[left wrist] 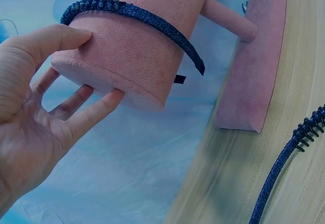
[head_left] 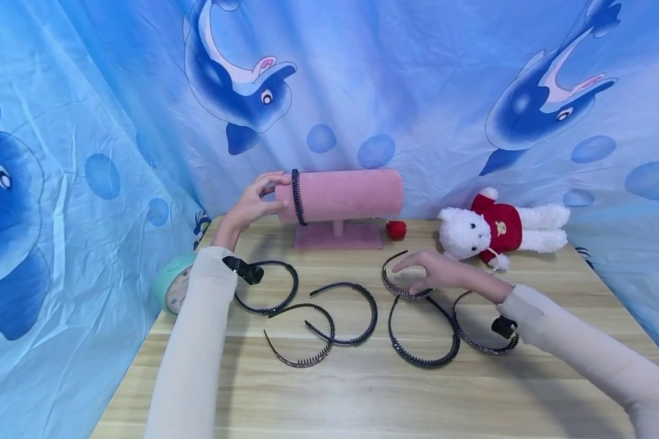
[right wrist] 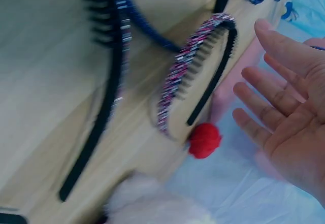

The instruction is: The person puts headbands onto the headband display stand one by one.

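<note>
A pink velvety roll-shaped display stand [head_left: 351, 194] stands at the back of the table, with a dark blue toothed headband [head_left: 298, 198] hung around its left part. My left hand [head_left: 258, 198] holds the roll's left end. In the left wrist view its thumb presses the side near the headband [left wrist: 137, 13], while the fingertips touch the end face. Over a pink-and-silver glittery headband [head_left: 395, 286] hovers my right hand [head_left: 436, 271], fingers loosely apart. The right wrist view shows nothing in that hand [right wrist: 289, 102]; the glittery headband [right wrist: 175, 74] lies apart from it.
Several more headbands lie on the wooden table [head_left: 362, 396], among them a dark one [head_left: 425, 364] and a blue one [head_left: 373, 311]. A red ball [head_left: 396, 230] sits beside the stand's base. A white plush bear [head_left: 505, 228] lies back right; a mint-green clock [head_left: 174, 283] stands left.
</note>
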A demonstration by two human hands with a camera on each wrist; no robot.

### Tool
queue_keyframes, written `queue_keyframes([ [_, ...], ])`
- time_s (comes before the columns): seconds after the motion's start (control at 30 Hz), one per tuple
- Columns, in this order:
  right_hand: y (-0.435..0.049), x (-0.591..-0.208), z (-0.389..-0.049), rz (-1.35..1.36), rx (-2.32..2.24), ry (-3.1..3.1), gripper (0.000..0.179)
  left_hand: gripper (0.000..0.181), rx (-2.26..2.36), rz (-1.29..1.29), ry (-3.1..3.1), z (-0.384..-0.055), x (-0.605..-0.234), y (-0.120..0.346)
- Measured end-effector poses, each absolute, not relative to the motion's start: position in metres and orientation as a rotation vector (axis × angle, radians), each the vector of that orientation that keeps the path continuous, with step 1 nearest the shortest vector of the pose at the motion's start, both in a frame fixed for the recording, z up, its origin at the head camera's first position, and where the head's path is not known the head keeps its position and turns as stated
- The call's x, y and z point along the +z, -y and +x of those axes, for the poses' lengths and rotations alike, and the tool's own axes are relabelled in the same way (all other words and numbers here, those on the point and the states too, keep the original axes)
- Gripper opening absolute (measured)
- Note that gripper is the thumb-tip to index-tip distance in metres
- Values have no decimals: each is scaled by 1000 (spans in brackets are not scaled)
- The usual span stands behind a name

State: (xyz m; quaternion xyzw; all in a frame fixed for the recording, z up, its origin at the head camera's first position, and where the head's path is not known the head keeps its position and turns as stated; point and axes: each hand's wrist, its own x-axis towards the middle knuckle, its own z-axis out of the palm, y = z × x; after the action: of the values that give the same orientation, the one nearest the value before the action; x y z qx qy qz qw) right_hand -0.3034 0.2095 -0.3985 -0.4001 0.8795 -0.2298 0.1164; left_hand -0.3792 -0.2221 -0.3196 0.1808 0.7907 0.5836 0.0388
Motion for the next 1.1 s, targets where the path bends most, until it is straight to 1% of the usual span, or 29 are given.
queue_keyframes([
  [0.2,-231,-403,-304,-1109,-713,-2513,48,50,1786,550,-2434,-380,-321,223],
  [0.43,-242,-408,-305,-1125,-686,-2519,39,51,1774,573,-2438,-380,-321,222],
  [0.63,-241,-418,-309,-1149,-737,-2454,37,51,1777,551,-2431,-379,-319,223],
  [0.83,-238,-425,-311,-1101,-748,-2427,39,52,1782,538,-2420,-379,-317,223],
  [0.97,-237,-427,-312,-1104,-737,-2441,36,53,1785,535,-2415,-380,-318,223],
  [1.1,-237,-430,-312,-1119,-751,-2433,28,54,1785,530,-2417,-382,-321,223],
])
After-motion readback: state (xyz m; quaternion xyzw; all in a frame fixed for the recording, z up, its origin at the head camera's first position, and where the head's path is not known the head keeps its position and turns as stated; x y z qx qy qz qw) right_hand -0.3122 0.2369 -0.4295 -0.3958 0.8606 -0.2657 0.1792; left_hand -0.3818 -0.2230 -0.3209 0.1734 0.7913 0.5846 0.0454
